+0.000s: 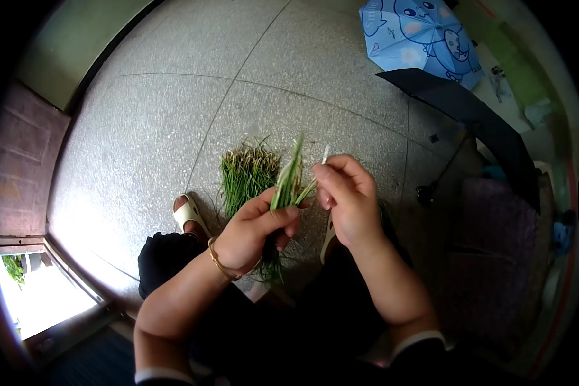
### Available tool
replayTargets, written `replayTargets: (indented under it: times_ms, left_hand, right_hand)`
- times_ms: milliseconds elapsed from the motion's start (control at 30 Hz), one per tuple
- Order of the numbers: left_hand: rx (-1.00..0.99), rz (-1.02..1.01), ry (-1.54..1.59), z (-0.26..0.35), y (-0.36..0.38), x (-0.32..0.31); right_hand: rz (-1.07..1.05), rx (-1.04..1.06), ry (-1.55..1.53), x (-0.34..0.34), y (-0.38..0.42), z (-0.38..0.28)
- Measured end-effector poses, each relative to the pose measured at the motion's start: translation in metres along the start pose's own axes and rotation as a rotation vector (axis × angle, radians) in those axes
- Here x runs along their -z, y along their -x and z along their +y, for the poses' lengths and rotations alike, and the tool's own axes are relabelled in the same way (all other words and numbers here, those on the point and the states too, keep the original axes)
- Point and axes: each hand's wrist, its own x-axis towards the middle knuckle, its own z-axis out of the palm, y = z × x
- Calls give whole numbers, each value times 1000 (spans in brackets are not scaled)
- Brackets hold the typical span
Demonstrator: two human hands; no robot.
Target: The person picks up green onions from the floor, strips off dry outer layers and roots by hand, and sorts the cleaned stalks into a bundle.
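Left hand (254, 231) grips chives (286, 183) | right hand (344, 193) pinches stalk (324, 155) | umbrellas (418, 35) beyond

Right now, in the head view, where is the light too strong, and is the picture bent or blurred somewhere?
Head view: strong fisheye bending with black corners; daylight burns out the bright doorway opening and glares on the grey speckled stone floor; the left hand gripping the bunch of thin green chives and the right hand stay sharp; the blue cartoon umbrella is softer near the edge.

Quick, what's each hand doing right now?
Left hand: closed around a bunch of green chives.
Right hand: pinching one thin stalk between its fingertips.
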Motion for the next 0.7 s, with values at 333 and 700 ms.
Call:
replayTargets:
  times_ms: [333, 700]
  left_hand:
    - [40, 295, 132, -6, -7, 25]
    - [-399, 501, 240, 23, 0, 37]
  right_hand:
    - [14, 287, -528, 51, -21, -30]
    - [196, 171, 17, 39, -14, -29]
